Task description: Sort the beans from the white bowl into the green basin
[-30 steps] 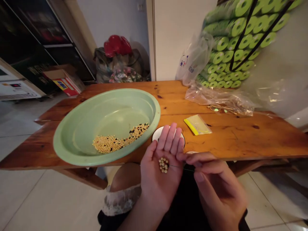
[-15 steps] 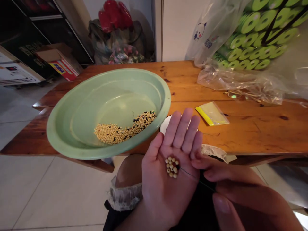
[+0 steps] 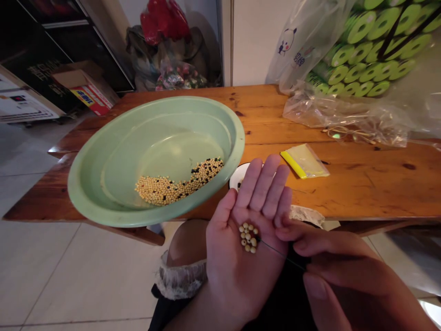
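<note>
Left hand [image 3: 246,271] almost flat, palm up beneath small pale beads [image 3: 248,236].

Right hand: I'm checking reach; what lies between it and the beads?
In the head view, a thin wire runs partly over the left hand from the right hand to the beads.

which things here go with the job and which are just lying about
Seemingly in use: small pale round beads on left hand; thin dark wire in right hand; perhaps pale-green plastic basin of yellow and black beads.
Seemingly lying about: yellow-edged clear plastic packet; bundled bright-green rolls; open cardboard box.
</note>
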A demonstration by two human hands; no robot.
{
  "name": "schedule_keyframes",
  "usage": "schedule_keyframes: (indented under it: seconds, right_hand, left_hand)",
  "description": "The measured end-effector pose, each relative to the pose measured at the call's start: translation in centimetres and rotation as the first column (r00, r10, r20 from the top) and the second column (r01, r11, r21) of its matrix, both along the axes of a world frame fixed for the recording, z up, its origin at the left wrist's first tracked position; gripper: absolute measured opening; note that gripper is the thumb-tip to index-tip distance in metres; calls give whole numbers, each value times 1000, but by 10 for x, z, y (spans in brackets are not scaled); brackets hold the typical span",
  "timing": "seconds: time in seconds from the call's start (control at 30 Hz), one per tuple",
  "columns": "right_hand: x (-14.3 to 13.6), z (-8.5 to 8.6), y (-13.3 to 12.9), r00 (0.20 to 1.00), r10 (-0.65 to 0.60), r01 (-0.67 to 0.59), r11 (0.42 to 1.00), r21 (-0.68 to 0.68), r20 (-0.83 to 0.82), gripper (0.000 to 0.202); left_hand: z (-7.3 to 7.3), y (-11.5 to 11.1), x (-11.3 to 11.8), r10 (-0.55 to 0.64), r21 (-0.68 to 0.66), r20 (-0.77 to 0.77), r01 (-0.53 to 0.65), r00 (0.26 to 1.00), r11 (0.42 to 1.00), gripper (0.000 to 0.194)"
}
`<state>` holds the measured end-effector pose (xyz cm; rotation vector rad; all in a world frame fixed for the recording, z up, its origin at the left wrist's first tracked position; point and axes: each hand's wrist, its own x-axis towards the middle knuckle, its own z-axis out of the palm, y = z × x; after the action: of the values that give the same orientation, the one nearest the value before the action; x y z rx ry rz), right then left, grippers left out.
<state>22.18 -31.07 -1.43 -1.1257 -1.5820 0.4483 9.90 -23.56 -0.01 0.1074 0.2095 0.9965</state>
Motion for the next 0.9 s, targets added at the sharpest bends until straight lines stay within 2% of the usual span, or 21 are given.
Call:
schedule_keyframes:
  seconds: [0.1, 0.3, 0.47, 0.53, 0.6, 0.7, 0.9]
  right_hand:
    - [-4, 1, 2, 999, 5, -5, 1000, 1, -44, 25]
    - [-12, -1, 1, 987, -79, 80, 997, -1, -138, 26]
    - [-6, -1, 2, 999, -22, 22, 1000, 9, 45, 32]
    - [-6, -3, 2, 987, -59, 53, 998, 42, 152, 32]
    - [-9, -7, 2, 962, -148, 129, 987, 94, 230, 29]
    - [-15, -12, 1, 922, -266, 231, 961, 150, 282, 27]
    - [-22, -13, 5, 902, -276, 231, 958, 171, 332, 23]
  left_hand:
    - [0, 0, 1, 0, 5, -11, 0, 1000, 1000, 53]
    - [0, -1, 1, 14, -11, -38, -14, 999, 1000, 53]
    - [0, 0, 2, 18, -39, -49, -20, 999, 999, 52]
    - [0, 1, 2, 42, -64, -37, -45, 998, 997, 50]
    - [0, 3, 1, 75, -91, -27, -77, 997, 993, 49]
    - [0, 7, 0, 118, -106, -21, -120, 993, 987, 50]
    - [0, 10, -3, 159, -96, -34, -162, 987, 982, 51]
